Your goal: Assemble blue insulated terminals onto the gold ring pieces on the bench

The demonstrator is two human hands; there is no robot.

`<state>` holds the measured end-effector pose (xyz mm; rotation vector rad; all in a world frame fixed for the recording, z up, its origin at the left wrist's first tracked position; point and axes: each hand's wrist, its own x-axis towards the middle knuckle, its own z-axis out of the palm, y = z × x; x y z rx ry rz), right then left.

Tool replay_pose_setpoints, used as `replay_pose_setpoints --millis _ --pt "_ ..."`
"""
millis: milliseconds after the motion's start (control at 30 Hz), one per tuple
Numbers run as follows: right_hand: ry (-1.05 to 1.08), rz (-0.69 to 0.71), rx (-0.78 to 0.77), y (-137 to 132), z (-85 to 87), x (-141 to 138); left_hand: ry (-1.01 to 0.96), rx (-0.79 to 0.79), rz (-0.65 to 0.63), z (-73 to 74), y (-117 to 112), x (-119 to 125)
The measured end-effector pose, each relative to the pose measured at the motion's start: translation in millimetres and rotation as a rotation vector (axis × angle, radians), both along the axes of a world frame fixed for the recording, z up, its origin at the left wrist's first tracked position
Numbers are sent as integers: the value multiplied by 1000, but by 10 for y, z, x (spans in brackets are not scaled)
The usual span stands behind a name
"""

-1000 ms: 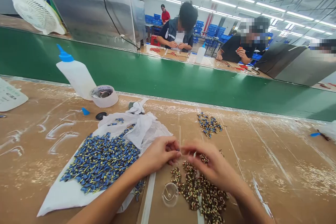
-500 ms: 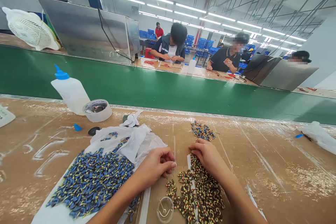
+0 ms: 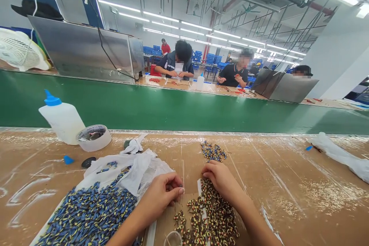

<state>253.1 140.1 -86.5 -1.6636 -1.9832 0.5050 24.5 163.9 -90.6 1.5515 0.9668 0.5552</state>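
Observation:
My left hand (image 3: 165,192) is closed in a pinch above the cardboard, between two heaps; whatever sits at its fingertips is too small to make out. My right hand (image 3: 218,177) has its fingers drawn together at the far end of the brown and yellow pieces (image 3: 215,215); anything in them is hidden. Left of my left hand, a large heap of small blue and yellow pieces (image 3: 89,211) lies on white sheeting. Just beyond my right hand is a smaller pile of blue and yellow pieces (image 3: 212,151). A small clear cup (image 3: 173,239) with a thin stick stands near me.
A white squeeze bottle (image 3: 63,121) with a blue tip and a tape roll (image 3: 94,138) stand at the left. A blue cap (image 3: 68,160) lies nearby. Crumpled plastic (image 3: 337,153) is at the right. Beyond the green belt (image 3: 184,111), other people sit working.
The view has tilted up and turned slightly right, so things sit lower and further left. Both hands keep nearly the same places over the pieces, with their fingers still closed.

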Motion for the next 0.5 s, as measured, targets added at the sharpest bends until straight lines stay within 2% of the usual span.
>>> replay_pose_setpoints --millis 167,333,500 --pt "329 16 12 -17 31 -93 -13 10 -1 2 7 4" --pt "714 7 -126 -34 -44 -256 14 71 7 -4 10 -6" --pt "873 6 -163 -36 -102 -333 42 131 18 5 -1 -1"
